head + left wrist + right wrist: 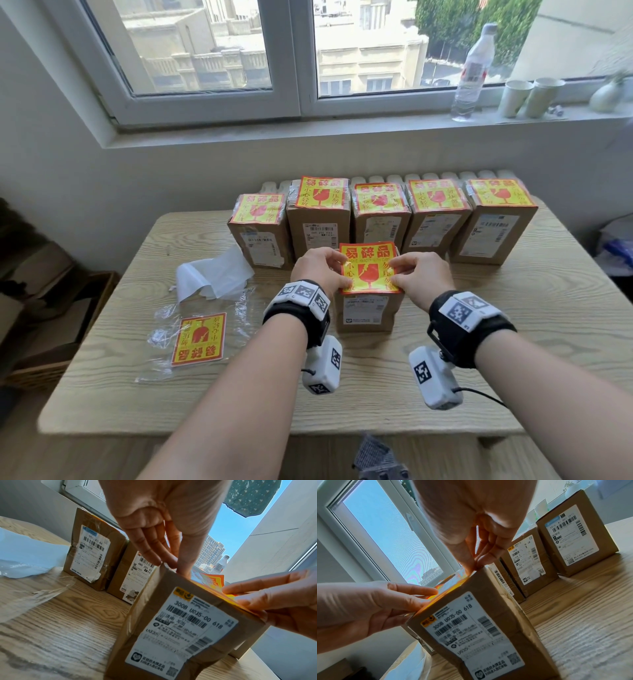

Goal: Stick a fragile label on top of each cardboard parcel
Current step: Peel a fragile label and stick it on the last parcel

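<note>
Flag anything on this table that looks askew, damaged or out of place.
Minor things only. The far-left parcel's fragile label sits crooked and wrinkled beside the straighter ones. Peeled backing paper and crumpled clear wrap litter the table's left side, under a spare label lying upside down. No parcel looks crushed.
</note>
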Available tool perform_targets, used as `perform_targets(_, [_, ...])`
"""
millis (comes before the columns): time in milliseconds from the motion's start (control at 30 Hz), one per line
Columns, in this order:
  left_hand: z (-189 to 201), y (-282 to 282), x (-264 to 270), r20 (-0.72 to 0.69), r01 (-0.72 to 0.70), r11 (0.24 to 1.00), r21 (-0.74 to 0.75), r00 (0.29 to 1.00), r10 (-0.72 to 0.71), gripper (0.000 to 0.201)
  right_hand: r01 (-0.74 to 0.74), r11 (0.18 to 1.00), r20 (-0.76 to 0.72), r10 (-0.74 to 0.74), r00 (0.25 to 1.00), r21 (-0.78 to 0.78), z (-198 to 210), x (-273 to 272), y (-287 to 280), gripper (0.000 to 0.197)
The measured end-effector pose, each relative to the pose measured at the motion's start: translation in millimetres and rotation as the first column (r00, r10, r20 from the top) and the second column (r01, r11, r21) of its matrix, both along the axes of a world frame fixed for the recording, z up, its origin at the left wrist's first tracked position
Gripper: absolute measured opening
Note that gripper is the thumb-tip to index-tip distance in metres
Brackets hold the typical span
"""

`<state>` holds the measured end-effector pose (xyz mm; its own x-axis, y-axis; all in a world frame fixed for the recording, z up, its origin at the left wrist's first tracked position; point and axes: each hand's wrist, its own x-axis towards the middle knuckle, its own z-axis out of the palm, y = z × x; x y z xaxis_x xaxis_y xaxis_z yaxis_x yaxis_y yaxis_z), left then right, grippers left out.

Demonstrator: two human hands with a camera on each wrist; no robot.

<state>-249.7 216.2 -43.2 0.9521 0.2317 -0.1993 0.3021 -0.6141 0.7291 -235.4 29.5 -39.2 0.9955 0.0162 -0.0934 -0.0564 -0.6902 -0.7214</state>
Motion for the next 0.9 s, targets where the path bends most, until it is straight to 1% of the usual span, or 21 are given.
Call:
perform_targets(167, [1.1,-4.8,-2.7,0.007,0.010,0.999,0.037,1.000,-0.011,0.047,-0.007,1.000,-0.001,0.007,1.000,-0.021,2.2,-2.0,1.8,0.030])
perform_targets(367, [1.9,-9.9,-6.1,-0.018,0.050,0.997,0.058,0.999,-0.049,0.058,-0.067,0.995,-0.047,0.063,0.997,-0.079,5.0,-5.5,6.2,0.050])
perform_targets(500, [1.0,-9.1,-6.0,-0.027,0.073,0.996,0.046,0.997,-0.072,0.061,-0.080,0.991,-0.041,0.076,0.996,-0.105,5.5,-7.1,9.3,0.053])
perform_targets(600, [-1.1,-6.3,-5.2,-0.046,0.066,0.995,0.075,0.997,-0.063,0.066,-0.081,0.988,-0.034,0.077,0.996,-0.133,3.9,-7.0,9.5,0.053])
perform_targets(667, [-4.0,-0.4,-4.9,-0.071,0.041,0.998,0.044,0.997,-0.037,0.071,-0.066,0.984,-0.016,0.064,0.998,-0.168,1.4,-5.7,5.5,0.051])
perform_targets(733, [-6.5,7.5,-3.6,-0.061,0.013,0.999,-0.047,0.998,-0.016,0.075,-0.023,0.989,0.013,0.025,1.000,-0.147,-0.9,-2.9,-1.1,0.047])
perform_targets(800, [-5.6,12.1,-1.2,-0.020,-0.017,0.987,-0.157,1.000,0.015,0.069,0.002,0.995,0.028,0.001,1.000,-0.104,-3.1,0.6,-5.8,0.044])
perform_targets(833, [-4.0,12.3,0.9,0.000,-0.024,0.983,-0.182,1.000,0.024,0.064,0.001,0.996,0.025,0.001,1.000,-0.089,-3.8,2.0,-6.4,0.044])
perform_targets(900, [-0.5,9.0,6.1,0.027,0.007,0.990,-0.140,1.000,-0.003,0.053,-0.024,0.997,0.010,0.024,1.000,-0.068,-4.1,4.0,-4.4,0.043])
